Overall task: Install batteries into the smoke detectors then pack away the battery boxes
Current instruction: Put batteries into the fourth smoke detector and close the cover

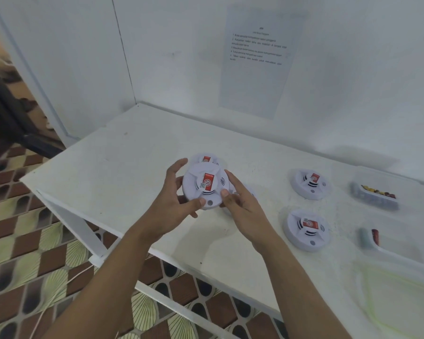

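I held a detector (206, 184) just above the tabletop (123, 167), with my left hand (174, 194) curled round its left rim and my right hand (240, 204) gripping the right rim, thumb on top. It was face up (the battery bay is presumably underneath), so I judged it needed turning over. The smooth shell could slip then and drop onto the second detector (207, 158) just behind. Two more detectors (310, 183) and the battery boxes (375, 194) lay to the right.

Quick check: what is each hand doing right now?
Left hand: grips the round white plastic smoke detector with the red label.
Right hand: holds the same detector's opposite rim.
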A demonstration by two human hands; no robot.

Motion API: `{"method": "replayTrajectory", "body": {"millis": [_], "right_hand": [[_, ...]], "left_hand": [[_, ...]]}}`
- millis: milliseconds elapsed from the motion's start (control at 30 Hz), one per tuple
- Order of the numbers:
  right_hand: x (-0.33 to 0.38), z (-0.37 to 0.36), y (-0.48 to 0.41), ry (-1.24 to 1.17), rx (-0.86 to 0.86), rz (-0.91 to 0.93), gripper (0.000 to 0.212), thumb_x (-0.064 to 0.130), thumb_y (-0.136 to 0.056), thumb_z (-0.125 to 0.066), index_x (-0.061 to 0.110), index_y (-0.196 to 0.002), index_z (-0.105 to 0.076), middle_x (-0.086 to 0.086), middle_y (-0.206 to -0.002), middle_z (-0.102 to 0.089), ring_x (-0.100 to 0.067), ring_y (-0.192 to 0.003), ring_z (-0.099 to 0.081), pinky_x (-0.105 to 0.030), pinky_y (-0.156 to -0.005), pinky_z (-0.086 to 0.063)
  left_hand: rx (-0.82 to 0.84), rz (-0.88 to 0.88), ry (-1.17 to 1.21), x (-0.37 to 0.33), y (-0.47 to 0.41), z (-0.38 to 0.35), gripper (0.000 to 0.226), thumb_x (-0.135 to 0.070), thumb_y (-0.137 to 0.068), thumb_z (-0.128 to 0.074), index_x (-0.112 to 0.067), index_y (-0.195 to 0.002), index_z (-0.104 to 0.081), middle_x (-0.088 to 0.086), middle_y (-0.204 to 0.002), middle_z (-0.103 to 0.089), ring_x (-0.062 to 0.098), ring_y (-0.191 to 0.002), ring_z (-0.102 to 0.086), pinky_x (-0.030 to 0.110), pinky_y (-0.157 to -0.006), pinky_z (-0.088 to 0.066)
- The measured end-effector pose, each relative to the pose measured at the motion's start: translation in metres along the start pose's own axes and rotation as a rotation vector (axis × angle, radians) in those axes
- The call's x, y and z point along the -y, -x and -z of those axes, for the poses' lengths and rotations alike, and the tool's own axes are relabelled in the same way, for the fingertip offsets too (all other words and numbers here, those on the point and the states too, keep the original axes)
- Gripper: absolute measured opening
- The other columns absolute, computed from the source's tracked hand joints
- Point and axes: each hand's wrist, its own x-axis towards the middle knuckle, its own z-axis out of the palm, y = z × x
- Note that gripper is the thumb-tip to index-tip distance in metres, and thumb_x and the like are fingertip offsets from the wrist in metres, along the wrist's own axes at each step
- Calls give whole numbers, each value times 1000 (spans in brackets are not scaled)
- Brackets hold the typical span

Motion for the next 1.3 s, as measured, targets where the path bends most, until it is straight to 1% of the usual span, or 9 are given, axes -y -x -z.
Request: {"method": "replayTrajectory", "body": {"millis": [133,333,433,567,733,933,1100,1167,1300], "right_hand": [[-2,3,-3,-4,-17,0,50,47,-103,-50,52,-150,-35,5,-117,-71,-16,-115,-64,-42,-109,-48],[10,14,-6,42,-28,17,46,42,-105,-48,52,-148,-35,17,-113,-72,-1,-106,-64,-12,-88,-43],[14,19,-9,44,-36,5,46,43,-105,-48,53,-148,-35,22,-101,-72,-1,-103,-64,-23,-94,-45],[13,29,-13,62,-42,-22,38,44,-105,-48,66,-132,-36,30,-76,-66,2,-86,-61,-25,-85,-44],[10,44,-12,89,-42,-33,42,45,-105,-47,54,-145,-38,9,-102,-76,-13,-102,-68,-31,-94,-53],[1,63,-13,100,-58,-57,42,43,-106,-46,52,-146,-38,16,-106,-75,0,-109,-65,-18,-88,-45],[-9,79,-16,117,-93,-59,44,48,-105,-45,51,-148,-38,14,-115,-73,-6,-113,-64,-32,-105,-46],[-12,85,-17,111,-96,-62,44,50,-105,-45,49,-148,-39,15,-117,-72,-4,-113,-64,-32,-107,-45],[-13,96,-21,93,-95,-68,45,49,-104,-46,48,-148,-38,13,-113,-73,-4,-113,-63,-29,-104,-43]], "left_hand": [[-26,4,-32,0,-5,2,67,-14,-87,-75,-45,-130,-35,-9,-133,-55,15,-95,-70,26,-67,-55],[-79,-21,-63,-2,-13,-4,61,-20,-87,-75,-48,-131,-44,-21,-131,-54,17,-102,-65,22,-73,-50],[-90,-20,-90,-4,-19,-6,61,-23,-87,-75,-46,-134,-43,-21,-131,-55,19,-97,-66,21,-70,-50],[-85,-40,-101,-6,-26,-13,59,-21,-86,-76,-51,-126,-45,-29,-125,-56,15,-106,-64,23,-75,-51],[-47,-41,-109,-4,-37,-26,59,-20,-86,-76,-49,-128,-47,-22,-126,-57,16,-89,-68,23,-70,-50],[-6,-18,-142,-1,-52,-45,63,-22,-86,-76,-39,-138,-43,-14,-130,-56,14,-95,-69,27,-76,-52],[20,-10,-171,-1,-66,-60,68,-25,-85,-77,-35,-142,-41,-12,-134,-56,5,-94,-70,22,-78,-54],[26,-8,-181,-4,-70,-66,70,-25,-86,-76,-35,-144,-38,-14,-134,-54,-3,-88,-69,15,-72,-52],[1,11,-182,-3,-79,-77,74,-27,-85,-78,-36,-145,-35,-12,-136,-52,-6,-85,-68,20,-76,-53]]}}
